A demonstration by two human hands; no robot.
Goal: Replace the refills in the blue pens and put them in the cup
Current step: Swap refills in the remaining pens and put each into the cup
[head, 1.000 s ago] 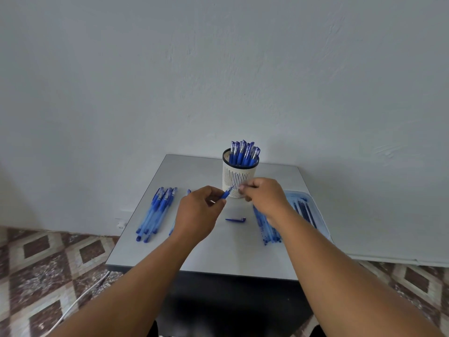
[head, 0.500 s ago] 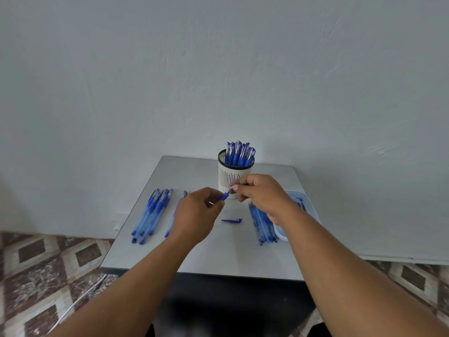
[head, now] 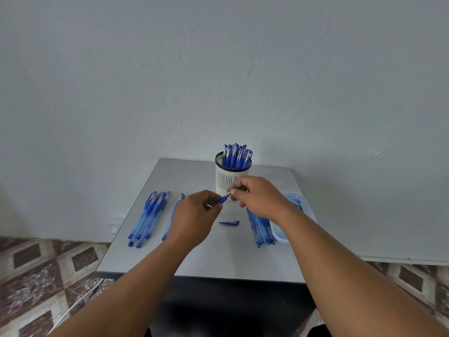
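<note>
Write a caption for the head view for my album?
Both hands, left and right, hold a pen before the cup.

We saw soft, even, rather dim light with a cool grey cast; a faint shadow fell on the wall [head: 328, 186] right of the table [head: 184, 176]; no glare; edges bowed from the wide lens; the nearest forearms looked slightly soft.

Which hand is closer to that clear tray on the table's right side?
The right hand. Its wrist passes just over the tray's near-left edge, while the left hand is well to the tray's left, past the loose cap.
</note>
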